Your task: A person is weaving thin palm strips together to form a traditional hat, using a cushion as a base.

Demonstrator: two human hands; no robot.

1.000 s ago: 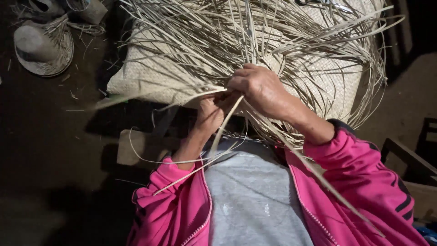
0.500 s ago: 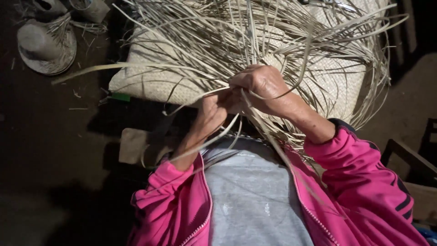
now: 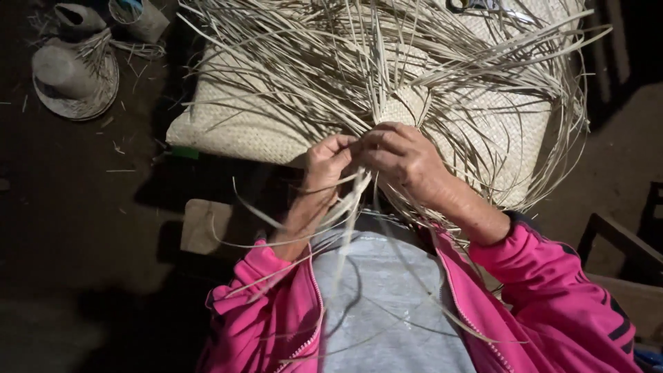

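Observation:
A partly woven piece of pale straw [image 3: 404, 103] sits at the centre, with several long loose strips [image 3: 290, 76] fanning out in all directions. My left hand [image 3: 328, 159] pinches thin strips just below the woven centre. My right hand [image 3: 407, 162] closes over strips beside it, fingertips touching the left hand's. A few strips hang down over my grey shirt and pink jacket sleeves. Under the straw lies a woven pale mat or cushion [image 3: 235, 128].
A finished straw hat [image 3: 72, 79] and another upturned one [image 3: 141, 17] lie on the dark floor at top left. A flat pale board [image 3: 204, 228] sits beside my left arm. Dark wooden furniture [image 3: 621, 242] stands at the right edge. Scissors [image 3: 469, 5] rest at the top.
Both hands have drawn closer together at the woven centre. A long strip that stuck out to the left has been pulled in; strips now hang down over my shirt.

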